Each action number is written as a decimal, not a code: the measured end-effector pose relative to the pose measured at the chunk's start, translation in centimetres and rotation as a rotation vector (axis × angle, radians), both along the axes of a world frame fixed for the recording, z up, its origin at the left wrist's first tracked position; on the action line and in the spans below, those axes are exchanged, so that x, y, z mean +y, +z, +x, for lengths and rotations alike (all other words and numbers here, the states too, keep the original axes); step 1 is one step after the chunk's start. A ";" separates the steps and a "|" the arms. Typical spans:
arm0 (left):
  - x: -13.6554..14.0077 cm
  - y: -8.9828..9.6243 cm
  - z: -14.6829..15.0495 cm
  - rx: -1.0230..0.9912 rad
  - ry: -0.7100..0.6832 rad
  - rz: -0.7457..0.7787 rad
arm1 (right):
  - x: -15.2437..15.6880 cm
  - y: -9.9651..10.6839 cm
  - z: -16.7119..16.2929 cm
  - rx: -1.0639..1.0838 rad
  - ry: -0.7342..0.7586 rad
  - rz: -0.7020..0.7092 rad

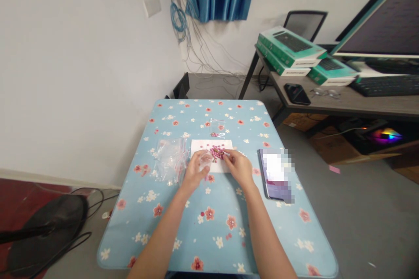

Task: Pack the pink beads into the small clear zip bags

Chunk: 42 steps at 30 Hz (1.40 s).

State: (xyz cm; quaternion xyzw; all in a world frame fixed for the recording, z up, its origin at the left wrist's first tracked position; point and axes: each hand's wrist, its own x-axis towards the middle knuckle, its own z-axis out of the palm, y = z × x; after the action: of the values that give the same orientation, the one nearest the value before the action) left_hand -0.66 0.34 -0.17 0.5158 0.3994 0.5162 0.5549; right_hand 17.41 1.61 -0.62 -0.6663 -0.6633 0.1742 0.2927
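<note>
On the flowered blue table, a white sheet [196, 144] carries a small heap of pink and brownish bead-like pieces [216, 151], with a few lying loose around it. My left hand [196, 169] is closed on a small clear plastic bag [205, 160] at the sheet's left side. At the heap's right edge is my right hand [240, 166], its thumb and fingertips pinched together against the pieces. Whatever sits between those fingertips is too small to make out. Beyond the sheet lies another small clear bag [217, 126], with a few pieces near its lower edge.
Several clear zip bags [170, 159] lie left of the sheet. A phone [270, 174] rests to the right of my right hand. The table [209, 248] has rounded corners. Behind it at right, a desk [347, 107] holds green keyboard boxes [288, 48] and a dark phone [297, 94].
</note>
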 end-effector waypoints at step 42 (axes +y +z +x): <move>0.0 0.0 0.9 -0.228 -0.059 -0.137 | 0.4 -0.1 -0.9 -0.034 -0.057 -0.022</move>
State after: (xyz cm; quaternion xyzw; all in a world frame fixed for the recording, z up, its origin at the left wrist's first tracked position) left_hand 0.24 0.35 -0.18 0.4262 0.3525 0.5265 0.6457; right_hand 16.52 2.06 -0.72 -0.6911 -0.6469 0.1616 0.2790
